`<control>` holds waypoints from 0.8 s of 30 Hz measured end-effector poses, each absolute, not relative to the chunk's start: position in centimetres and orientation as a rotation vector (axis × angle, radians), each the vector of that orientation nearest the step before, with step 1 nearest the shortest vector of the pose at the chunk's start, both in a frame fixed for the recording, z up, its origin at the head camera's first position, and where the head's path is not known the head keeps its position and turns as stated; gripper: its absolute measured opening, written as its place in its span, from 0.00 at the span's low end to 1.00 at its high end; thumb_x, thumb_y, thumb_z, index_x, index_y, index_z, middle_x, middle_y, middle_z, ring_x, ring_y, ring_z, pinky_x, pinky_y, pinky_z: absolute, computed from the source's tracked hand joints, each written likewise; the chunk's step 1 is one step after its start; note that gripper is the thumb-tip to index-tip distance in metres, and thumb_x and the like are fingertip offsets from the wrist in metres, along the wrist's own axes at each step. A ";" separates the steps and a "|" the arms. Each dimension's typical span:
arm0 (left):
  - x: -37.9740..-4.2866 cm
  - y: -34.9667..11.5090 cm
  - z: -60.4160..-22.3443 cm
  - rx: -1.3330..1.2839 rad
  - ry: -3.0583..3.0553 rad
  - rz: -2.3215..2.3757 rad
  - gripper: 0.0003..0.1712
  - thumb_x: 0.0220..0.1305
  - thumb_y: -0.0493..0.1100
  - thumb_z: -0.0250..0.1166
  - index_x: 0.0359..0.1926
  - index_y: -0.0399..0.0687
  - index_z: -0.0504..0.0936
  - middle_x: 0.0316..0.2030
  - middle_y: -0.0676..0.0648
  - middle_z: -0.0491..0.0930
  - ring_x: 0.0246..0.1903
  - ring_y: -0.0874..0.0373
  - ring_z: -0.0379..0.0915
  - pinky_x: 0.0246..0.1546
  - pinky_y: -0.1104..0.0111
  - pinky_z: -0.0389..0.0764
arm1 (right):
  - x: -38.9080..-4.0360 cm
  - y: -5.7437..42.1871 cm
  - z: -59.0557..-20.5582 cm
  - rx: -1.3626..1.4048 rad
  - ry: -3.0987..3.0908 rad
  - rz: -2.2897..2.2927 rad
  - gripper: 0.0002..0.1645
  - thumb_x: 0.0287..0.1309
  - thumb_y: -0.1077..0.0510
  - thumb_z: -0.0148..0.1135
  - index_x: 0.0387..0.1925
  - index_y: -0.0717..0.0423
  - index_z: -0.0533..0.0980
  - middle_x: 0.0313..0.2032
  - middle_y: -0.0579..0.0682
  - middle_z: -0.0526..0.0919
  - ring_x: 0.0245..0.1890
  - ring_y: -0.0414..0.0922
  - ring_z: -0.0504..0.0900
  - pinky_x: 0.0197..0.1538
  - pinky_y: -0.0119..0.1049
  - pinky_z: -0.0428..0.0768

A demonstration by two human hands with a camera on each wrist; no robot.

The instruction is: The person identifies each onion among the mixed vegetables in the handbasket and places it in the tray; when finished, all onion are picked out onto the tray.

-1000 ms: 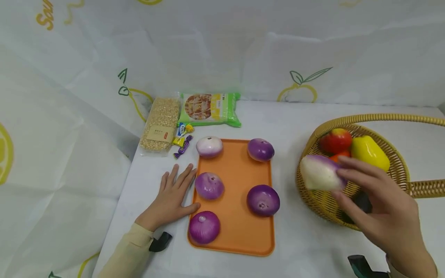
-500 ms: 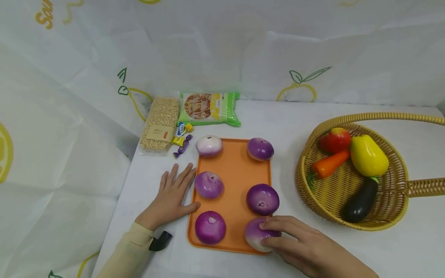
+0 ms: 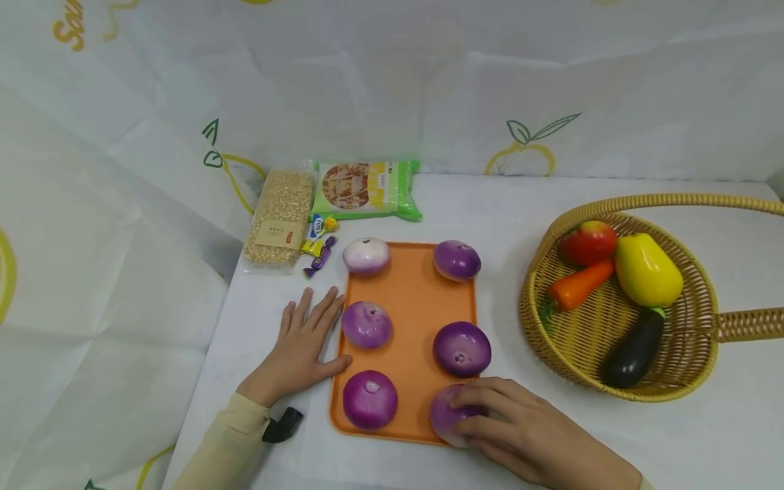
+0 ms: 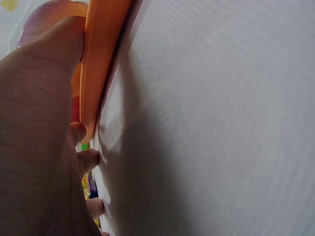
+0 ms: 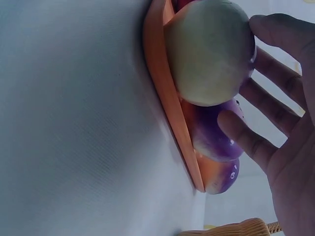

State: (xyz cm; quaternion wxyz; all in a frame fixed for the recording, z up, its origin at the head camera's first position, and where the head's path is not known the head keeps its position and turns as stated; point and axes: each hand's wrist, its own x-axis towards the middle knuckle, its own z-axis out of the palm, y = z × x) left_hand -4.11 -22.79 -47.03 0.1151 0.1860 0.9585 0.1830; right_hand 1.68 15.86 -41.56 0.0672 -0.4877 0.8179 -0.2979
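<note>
At the tray's near right corner, my right hand [image 3: 520,429] holds a purple-and-white onion [image 3: 444,414], thumb and fingertips against it. From the right wrist view, the onion's pale underside [image 5: 209,54] faces the camera and rests at the tray's rim. My left hand [image 3: 303,350] lies flat and spread on the table, its thumb touching the left edge of the orange tray [image 3: 416,286]. Several more purple onions sit in two columns on the tray; the near left one [image 3: 370,400] is the reddest, while a paler one [image 3: 366,256] stands at the far left corner.
Right of the tray stands a wicker basket [image 3: 704,361] containing an apple [image 3: 589,243], a carrot [image 3: 578,286], a yellow pear-shaped item [image 3: 648,269] and an eggplant [image 3: 633,348]. Behind the tray lie a grain bag [image 3: 284,211], a green packet [image 3: 367,189] and wrapped candies [image 3: 320,255].
My right hand has carried the onion from over the basket to the tray's near right corner. The near left onion has shifted slightly right and turned. My left hand has stayed put.
</note>
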 end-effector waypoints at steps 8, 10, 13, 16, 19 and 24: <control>-4.1 -22.8 -47.0 0.538 2.802 0.537 0.59 0.61 0.68 0.65 0.82 0.50 0.47 0.81 0.48 0.38 0.77 0.36 0.21 0.70 0.38 0.27 | 1.6 15.6 -41.9 -1.411 2.448 -0.870 0.32 0.66 0.51 0.68 0.69 0.32 0.70 0.69 0.38 0.68 0.68 0.41 0.69 0.58 0.44 0.79; -4.1 -22.8 -46.9 0.534 2.801 0.540 0.59 0.62 0.68 0.65 0.82 0.50 0.47 0.81 0.48 0.38 0.77 0.36 0.21 0.70 0.38 0.27 | 1.5 15.5 -41.9 -1.411 2.457 -0.871 0.33 0.66 0.51 0.69 0.69 0.32 0.70 0.69 0.38 0.68 0.67 0.41 0.69 0.58 0.45 0.80; -4.0 -22.8 -46.9 0.535 2.804 0.540 0.59 0.62 0.68 0.65 0.82 0.50 0.47 0.81 0.47 0.39 0.77 0.36 0.22 0.70 0.37 0.28 | 1.4 15.5 -41.9 -1.429 2.466 -0.875 0.31 0.65 0.51 0.69 0.68 0.32 0.71 0.69 0.39 0.69 0.66 0.41 0.70 0.56 0.46 0.81; -4.0 -22.8 -47.0 0.540 2.808 0.538 0.58 0.62 0.68 0.65 0.82 0.49 0.47 0.81 0.47 0.39 0.77 0.35 0.22 0.70 0.37 0.28 | 1.3 15.5 -42.0 -1.441 2.484 -0.884 0.28 0.66 0.49 0.68 0.66 0.32 0.73 0.68 0.39 0.70 0.66 0.41 0.71 0.57 0.44 0.81; -4.0 -22.8 -47.0 0.543 2.813 0.537 0.58 0.62 0.67 0.65 0.82 0.49 0.47 0.81 0.47 0.40 0.77 0.35 0.22 0.70 0.37 0.28 | 1.0 15.4 -42.0 -1.452 2.529 -0.942 0.24 0.68 0.49 0.66 0.64 0.35 0.75 0.66 0.39 0.72 0.64 0.40 0.72 0.62 0.35 0.75; -4.0 -22.8 -47.1 0.557 2.823 0.537 0.58 0.62 0.67 0.65 0.81 0.48 0.48 0.81 0.46 0.40 0.77 0.34 0.23 0.70 0.36 0.29 | 0.4 15.2 -41.8 -1.399 2.683 -1.088 0.16 0.74 0.47 0.57 0.58 0.40 0.80 0.61 0.41 0.76 0.60 0.41 0.75 0.68 0.24 0.62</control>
